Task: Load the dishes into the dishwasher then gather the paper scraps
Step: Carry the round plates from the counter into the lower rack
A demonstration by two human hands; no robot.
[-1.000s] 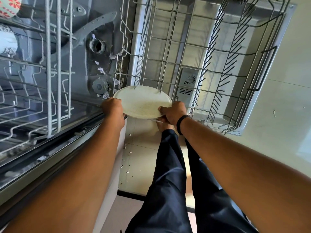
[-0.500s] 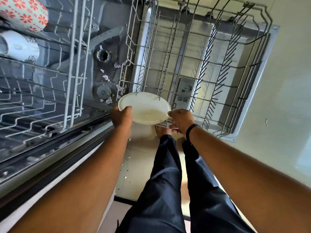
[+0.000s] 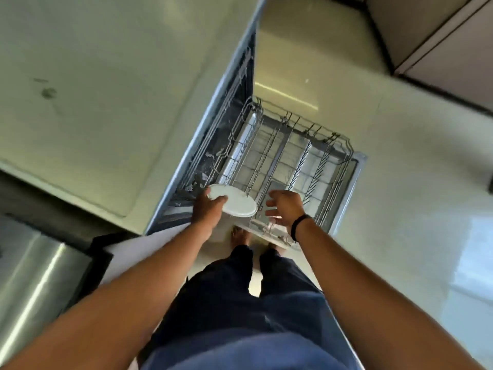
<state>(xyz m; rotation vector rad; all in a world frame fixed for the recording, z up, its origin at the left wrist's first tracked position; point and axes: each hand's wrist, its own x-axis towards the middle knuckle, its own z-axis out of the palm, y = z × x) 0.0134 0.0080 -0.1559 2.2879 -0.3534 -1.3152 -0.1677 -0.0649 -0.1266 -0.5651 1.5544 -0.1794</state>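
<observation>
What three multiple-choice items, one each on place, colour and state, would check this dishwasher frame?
1. Where is the plate?
A. Lying on the floor
B. Held over the near left corner of the pulled-out lower rack
C. Standing in the rack's far right corner

2. What colour is the plate?
A. White
B. Red
C. Black

3. What is the right hand doing?
A. Gripping the plate
B. Gripping the rack
C. Open, off the plate

Answers: 1 B, the left hand holds its rim there. 2 A, its face is plain white. 3 C, its fingers are spread beside the plate with a gap between.
</observation>
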